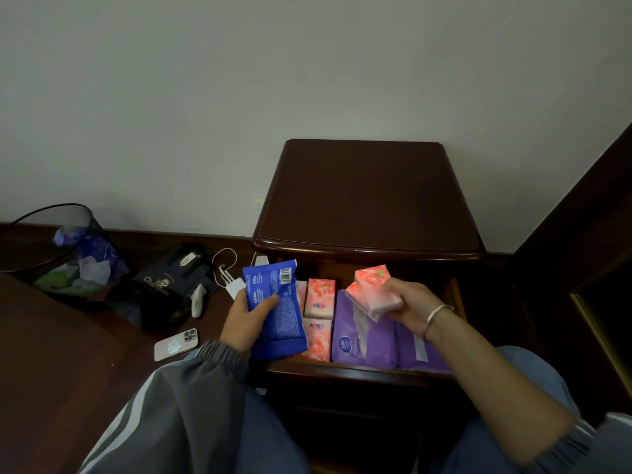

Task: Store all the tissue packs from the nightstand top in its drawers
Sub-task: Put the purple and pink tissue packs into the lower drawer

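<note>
The dark wooden nightstand (366,200) stands against the wall, its top bare. Its upper drawer (355,371) is pulled open toward me. Inside lie two pink tissue packs (319,299) at the left and purple tissue packs (367,340) at the right. My left hand (244,319) grips a blue tissue pack (277,309), held over the drawer's left side. My right hand (407,307) holds pink tissue packs (371,290) above the purple ones.
On the floor to the left lie a phone (176,344), a black box (167,285), a white charger with cable (232,285) and a mesh wastebasket (71,258) with rubbish. A dark bed frame (588,268) rises at the right. My knees flank the drawer.
</note>
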The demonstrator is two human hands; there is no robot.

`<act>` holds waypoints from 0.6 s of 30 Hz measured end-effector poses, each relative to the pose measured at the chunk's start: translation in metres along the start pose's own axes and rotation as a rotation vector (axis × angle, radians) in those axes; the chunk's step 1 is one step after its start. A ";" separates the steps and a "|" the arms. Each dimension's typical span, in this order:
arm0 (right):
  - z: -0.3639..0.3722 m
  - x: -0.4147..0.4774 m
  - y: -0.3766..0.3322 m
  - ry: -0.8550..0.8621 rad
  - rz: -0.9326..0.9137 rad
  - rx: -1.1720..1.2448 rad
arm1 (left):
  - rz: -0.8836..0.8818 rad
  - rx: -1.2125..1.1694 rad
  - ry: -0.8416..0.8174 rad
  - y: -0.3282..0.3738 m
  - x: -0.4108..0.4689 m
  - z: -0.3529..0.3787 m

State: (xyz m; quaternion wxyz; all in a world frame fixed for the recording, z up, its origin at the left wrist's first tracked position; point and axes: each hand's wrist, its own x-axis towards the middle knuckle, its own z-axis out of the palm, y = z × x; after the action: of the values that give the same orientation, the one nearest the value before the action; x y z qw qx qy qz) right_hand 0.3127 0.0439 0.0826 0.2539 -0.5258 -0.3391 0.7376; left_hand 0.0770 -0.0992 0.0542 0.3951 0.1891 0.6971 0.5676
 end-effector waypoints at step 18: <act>-0.119 -0.042 -0.029 0.105 -0.092 0.252 | -0.134 0.349 -0.392 -0.004 -0.032 0.183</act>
State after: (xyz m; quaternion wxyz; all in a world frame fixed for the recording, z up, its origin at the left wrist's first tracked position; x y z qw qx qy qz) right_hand 0.4393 0.0596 0.1049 0.3689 -0.5114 -0.2536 0.7336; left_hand 0.2371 -0.0058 0.0536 0.5206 0.3138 0.7056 0.3641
